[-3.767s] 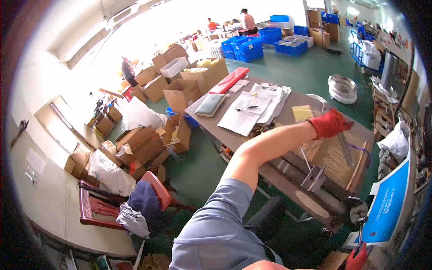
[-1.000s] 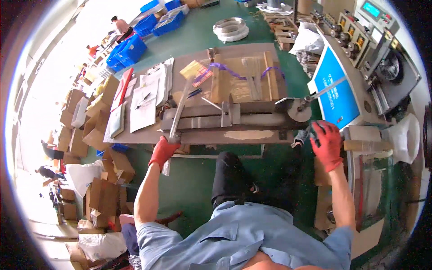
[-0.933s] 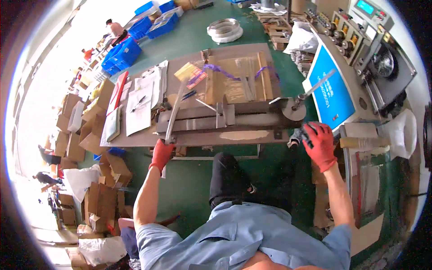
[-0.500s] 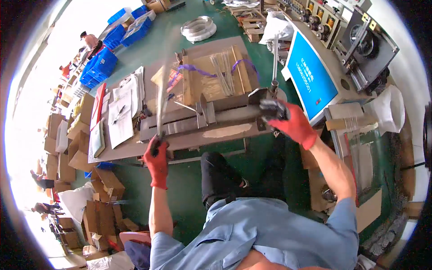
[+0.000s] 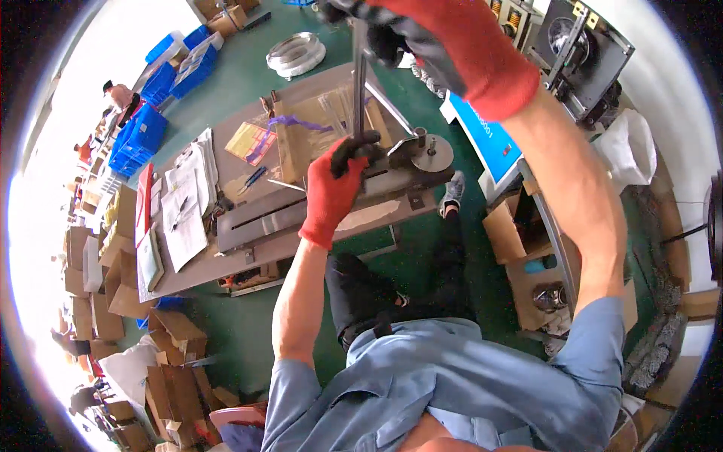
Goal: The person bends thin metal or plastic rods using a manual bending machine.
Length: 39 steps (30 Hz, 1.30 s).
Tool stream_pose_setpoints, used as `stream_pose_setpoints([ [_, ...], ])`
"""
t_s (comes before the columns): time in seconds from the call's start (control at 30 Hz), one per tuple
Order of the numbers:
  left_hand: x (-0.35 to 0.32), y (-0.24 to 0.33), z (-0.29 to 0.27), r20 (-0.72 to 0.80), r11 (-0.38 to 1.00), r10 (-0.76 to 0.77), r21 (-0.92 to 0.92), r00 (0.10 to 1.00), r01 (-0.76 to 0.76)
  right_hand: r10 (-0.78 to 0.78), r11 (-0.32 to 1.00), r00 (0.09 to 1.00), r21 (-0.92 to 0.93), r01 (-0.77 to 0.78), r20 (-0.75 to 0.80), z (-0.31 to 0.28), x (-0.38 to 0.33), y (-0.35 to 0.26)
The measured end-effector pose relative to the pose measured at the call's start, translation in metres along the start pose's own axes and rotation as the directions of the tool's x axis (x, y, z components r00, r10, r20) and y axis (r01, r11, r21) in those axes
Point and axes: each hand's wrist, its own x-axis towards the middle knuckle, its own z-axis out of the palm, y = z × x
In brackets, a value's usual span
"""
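My left hand (image 5: 339,181), in a red glove with dark palm and fingers, is closed round the lower part of a bundle of thin straight metal wires (image 5: 359,90). The bundle stands nearly upright above the table. At its upper end my right hand (image 5: 444,49), gloved alike, has its fingers bent round the wires; the fingertips are partly cut off by the picture's top edge. Below my hands lies a long slotted metal bar (image 5: 260,226), with a round metal disc (image 5: 433,157) at its right end. More thin wires (image 5: 331,109) rest behind the bundle.
The table (image 5: 181,282) carries papers (image 5: 184,218), a purple strap (image 5: 297,120) and a wooden strip (image 5: 288,154). A machine with a blue panel (image 5: 482,135) stands at the right. Wire coils (image 5: 295,54), blue crates (image 5: 139,139) and cardboard boxes (image 5: 177,392) are on the floor.
My left hand has moved right and up with the wires. My right hand has left the bar's right end and risen to the bundle's top. The view has shifted a little.
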Motion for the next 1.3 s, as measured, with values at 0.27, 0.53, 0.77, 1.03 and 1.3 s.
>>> stream_pose_setpoints([
  [0.27,0.015,-0.069,0.01,0.012,0.997,-0.046,-0.056,0.999,0.047,0.143,0.967,0.988,-0.222,-0.129,0.049,0.016,0.024,0.01],
  [0.53,0.018,-0.083,0.041,0.142,0.997,-0.07,-0.013,0.987,0.073,-0.304,0.671,0.953,-0.705,0.228,0.02,-0.02,0.04,0.061],
  [0.77,0.017,-0.079,0.043,0.045,0.996,-0.01,0.093,0.999,0.005,-0.286,0.773,0.958,-0.593,0.226,-0.007,-0.019,0.043,0.043],
  [1.03,0.014,-0.077,0.051,-0.005,0.997,-0.014,0.081,1.0,0.015,-0.338,0.842,0.932,-0.485,0.237,-0.131,-0.029,0.07,0.001],
  [1.3,0.013,-0.103,0.058,-0.026,0.999,0.047,0.018,0.999,-0.046,-0.5,0.804,0.86,-0.425,0.417,-0.101,-0.023,0.076,-0.009],
])
